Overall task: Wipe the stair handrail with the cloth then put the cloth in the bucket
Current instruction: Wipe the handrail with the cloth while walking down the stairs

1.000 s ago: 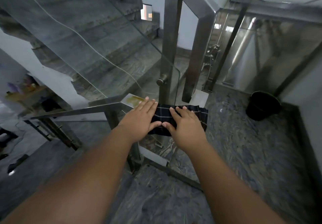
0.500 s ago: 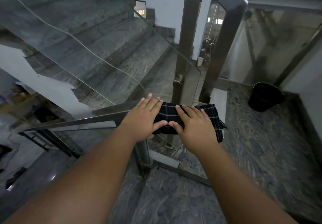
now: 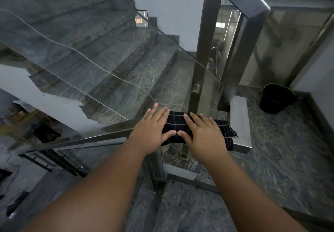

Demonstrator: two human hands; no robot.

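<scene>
Both hands have slid the cloth [image 3: 176, 126] rightward along the handrail [image 3: 241, 123], nearer its end. The left hand [image 3: 152, 128] and right hand [image 3: 202, 134] press it with flat, spread fingers [image 3: 189, 119], gripping nothing. The rail's length runs rightward; the bucket [image 3: 276, 99] stands well apart, nearer the right hand.

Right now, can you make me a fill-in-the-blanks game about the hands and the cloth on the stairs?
1. Both hands, the left hand and the right hand, press flat on the dark checked ____.
2. The cloth lies on the metal ____.
3. The black bucket stands on the floor in the ____ of the landing.
4. The bucket is to the person's ____.

Missing words: cloth; handrail; corner; right
</scene>
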